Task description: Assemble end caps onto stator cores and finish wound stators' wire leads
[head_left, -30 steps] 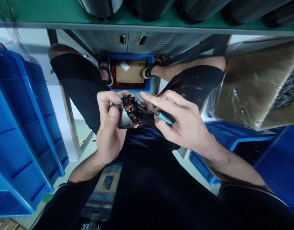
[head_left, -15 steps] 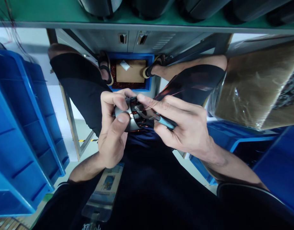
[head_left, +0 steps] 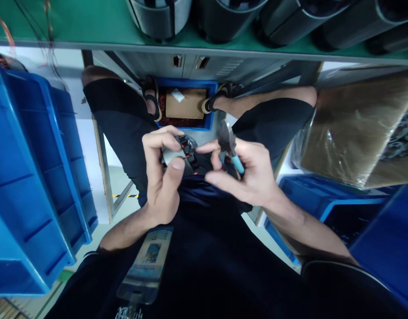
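Note:
My left hand (head_left: 162, 177) is closed around a motor stator (head_left: 173, 156), a short grey metal cylinder with a black slotted end and a little copper inside. That slotted end faces my right hand (head_left: 248, 170). Held in my right hand is a pair of cutting pliers (head_left: 227, 141) with light blue handles, its dark jaws pointing up and away from the stator. The right index finger reaches toward the stator's rim; whether it touches is hard to tell. Part of the pliers' handles is hidden by the fingers.
Several dark cylinders (head_left: 159, 20) stand on the green bench (head_left: 91, 26) ahead. Under it, a blue tray (head_left: 210, 126) holds cardboard and copper scraps between the feet. Stacked blue crates (head_left: 34, 177) are at left. A plastic-wrapped brown carton (head_left: 350, 128) and blue bins (head_left: 323, 195) stand right.
My right hand has drawn back from the stator, and the pliers have swung from its slots to point upward. Copper strands seen by the right fingers earlier no longer show. My left hand keeps its grip.

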The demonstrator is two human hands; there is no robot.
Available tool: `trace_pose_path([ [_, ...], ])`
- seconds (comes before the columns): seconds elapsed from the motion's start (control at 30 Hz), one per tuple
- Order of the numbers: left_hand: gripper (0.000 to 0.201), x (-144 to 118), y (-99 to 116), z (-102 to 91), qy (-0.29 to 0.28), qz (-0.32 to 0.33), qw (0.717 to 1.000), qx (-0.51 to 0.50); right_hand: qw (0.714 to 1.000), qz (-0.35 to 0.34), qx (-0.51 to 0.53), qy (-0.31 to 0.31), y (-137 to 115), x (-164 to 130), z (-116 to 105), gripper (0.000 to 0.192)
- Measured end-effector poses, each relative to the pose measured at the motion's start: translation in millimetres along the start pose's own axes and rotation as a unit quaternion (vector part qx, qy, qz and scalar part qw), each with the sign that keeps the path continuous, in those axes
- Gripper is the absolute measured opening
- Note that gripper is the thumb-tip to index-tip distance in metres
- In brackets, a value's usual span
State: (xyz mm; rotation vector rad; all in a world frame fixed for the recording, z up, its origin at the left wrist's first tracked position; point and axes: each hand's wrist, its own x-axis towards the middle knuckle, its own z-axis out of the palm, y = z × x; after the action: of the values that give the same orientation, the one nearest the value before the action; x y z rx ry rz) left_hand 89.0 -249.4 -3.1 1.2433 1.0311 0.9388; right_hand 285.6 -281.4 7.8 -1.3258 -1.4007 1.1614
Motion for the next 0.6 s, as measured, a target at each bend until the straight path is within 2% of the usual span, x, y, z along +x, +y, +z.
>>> trace_pose_path([
  [0.1,0.025,1,5,-4.1,0.029,0.146,0.982,0.114,0.996,-0.059,0.066,-0.009,1,4,13,0.030],
  [0.17,0.040,3,11,-9.2,0.043,0.189,0.972,0.130,0.992,-0.104,0.070,-0.007,2,8,18,0.039],
  [0.27,0.073,4,21,-24.2,0.009,0.188,0.976,0.112,0.986,-0.159,0.048,-0.008,4,12,18,0.035],
  [0.33,0.086,2,26,-36.2,-0.026,0.192,0.975,0.110,0.982,-0.180,0.048,-0.016,4,14,18,0.030],
  [0.47,0.076,-13,33,-54.2,-0.015,0.183,0.974,0.130,0.979,-0.182,0.078,-0.049,-2,20,28,0.031],
  [0.53,0.079,-24,36,-64.3,0.020,0.151,0.979,0.136,0.978,-0.172,0.084,-0.077,-9,26,37,0.021],
  [0.57,0.080,-29,38,-72.7,0.036,0.145,0.978,0.147,0.978,-0.164,0.087,-0.094,-13,29,40,0.011],
  [0.6,0.080,-34,41,-84.5,0.046,0.143,0.974,0.168,0.977,-0.156,0.087,-0.113,-16,32,44,0.010],
])
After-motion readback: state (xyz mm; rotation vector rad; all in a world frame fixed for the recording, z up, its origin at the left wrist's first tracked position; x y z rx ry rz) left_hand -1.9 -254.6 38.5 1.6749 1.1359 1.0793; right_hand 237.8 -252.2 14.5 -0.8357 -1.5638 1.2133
